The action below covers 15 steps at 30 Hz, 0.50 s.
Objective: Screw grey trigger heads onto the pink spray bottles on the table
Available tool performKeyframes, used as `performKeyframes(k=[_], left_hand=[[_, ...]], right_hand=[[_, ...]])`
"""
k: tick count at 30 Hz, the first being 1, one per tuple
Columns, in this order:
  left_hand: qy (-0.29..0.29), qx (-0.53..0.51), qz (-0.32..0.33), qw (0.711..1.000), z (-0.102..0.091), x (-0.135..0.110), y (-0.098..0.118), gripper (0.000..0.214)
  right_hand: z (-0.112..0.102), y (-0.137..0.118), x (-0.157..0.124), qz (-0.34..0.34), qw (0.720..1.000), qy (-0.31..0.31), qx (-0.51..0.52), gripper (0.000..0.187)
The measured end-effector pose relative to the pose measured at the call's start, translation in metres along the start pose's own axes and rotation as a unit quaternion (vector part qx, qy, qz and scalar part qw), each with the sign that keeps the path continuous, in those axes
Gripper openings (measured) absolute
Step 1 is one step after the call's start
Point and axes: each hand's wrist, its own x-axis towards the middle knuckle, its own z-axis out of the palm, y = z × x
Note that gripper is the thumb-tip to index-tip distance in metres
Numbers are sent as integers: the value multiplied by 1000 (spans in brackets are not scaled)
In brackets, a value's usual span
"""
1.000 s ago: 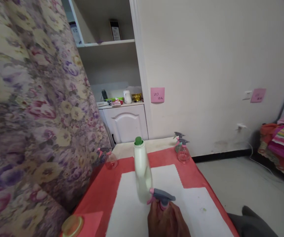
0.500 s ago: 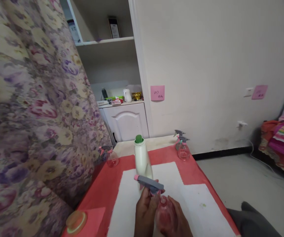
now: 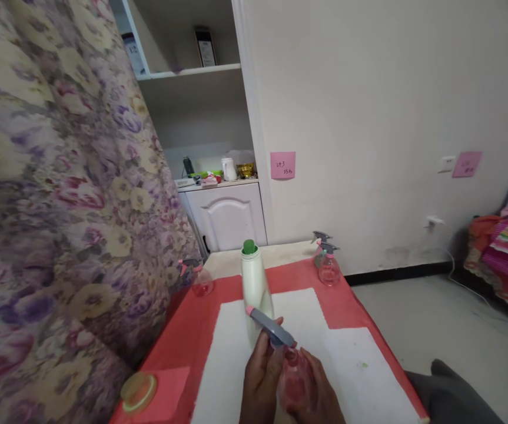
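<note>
My left hand (image 3: 260, 377) is closed round a grey spray head (image 3: 271, 327) with a pink nozzle tip that points up and to the left. Just right of it, my right hand (image 3: 322, 388) grips a clear pink bottle (image 3: 295, 383), its neck upright beside the spray head. Whether the head is seated on the neck or apart from it, I cannot tell. Behind my hands stands a tall pale green bottle (image 3: 256, 280) with a green piece in its mouth.
Spray bottles stand at the table's far right (image 3: 329, 271) and far left (image 3: 201, 281). A round translucent lid-like thing (image 3: 139, 391) lies at the near left. White sheets (image 3: 225, 353) cover part of the red tabletop (image 3: 172, 341). A floral curtain (image 3: 81, 235) hangs on the left.
The spray head has tilted, its nozzle tip now higher and slightly to the right. My right hand has stayed on the pink bottle.
</note>
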Motion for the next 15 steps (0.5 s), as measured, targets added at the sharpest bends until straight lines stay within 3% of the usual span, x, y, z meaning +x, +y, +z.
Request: performKeyframes(k=[7,15], left_hand=[[21,-24,3,999,2,-1,0,47],[32,-28,-1,999,3,-7,3,46]], right_hand=[[8,4,-5,9,999,29,29,50],[-1,5,-3,31,999,-9,31,46]])
